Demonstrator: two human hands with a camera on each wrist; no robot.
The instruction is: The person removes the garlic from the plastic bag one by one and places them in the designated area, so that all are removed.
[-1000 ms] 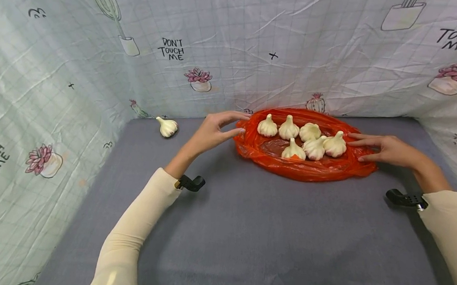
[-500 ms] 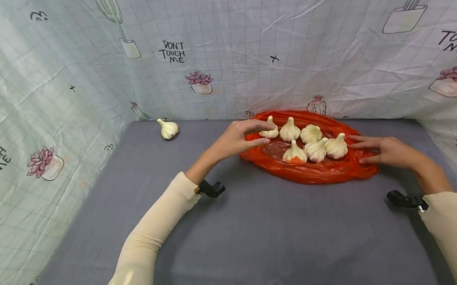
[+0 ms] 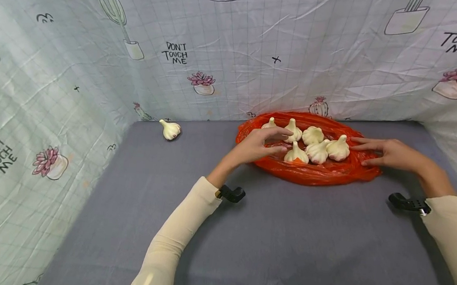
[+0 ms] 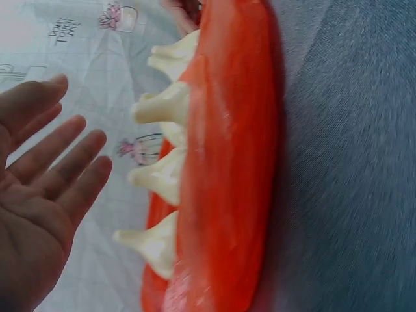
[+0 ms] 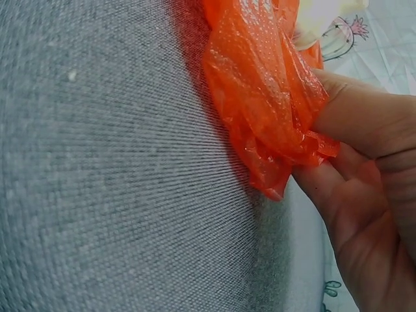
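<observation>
An orange plastic bag (image 3: 310,173) lies flat on the grey cloth with several white garlic bulbs (image 3: 317,150) standing on it. My left hand (image 3: 281,140) hovers over the bag's left part with its fingers spread, just in front of the bulbs and partly hiding the leftmost one. In the left wrist view that left hand (image 4: 58,162) shows an empty palm beside the bulbs (image 4: 162,179) and the bag (image 4: 227,162). My right hand (image 3: 358,150) rests with straight fingers on the bag's right edge. The right wrist view shows its fingers (image 5: 364,123) against the crumpled bag rim (image 5: 266,110).
One more garlic bulb (image 3: 171,130) lies alone at the far left near the back corner. Printed cloth walls (image 3: 236,49) close in the back, left and right. Grey cloth (image 3: 285,245) covers the table in front of the bag.
My left hand has moved right, from the bag's left edge to above the bulbs. The right hand has stayed on the bag's right edge.
</observation>
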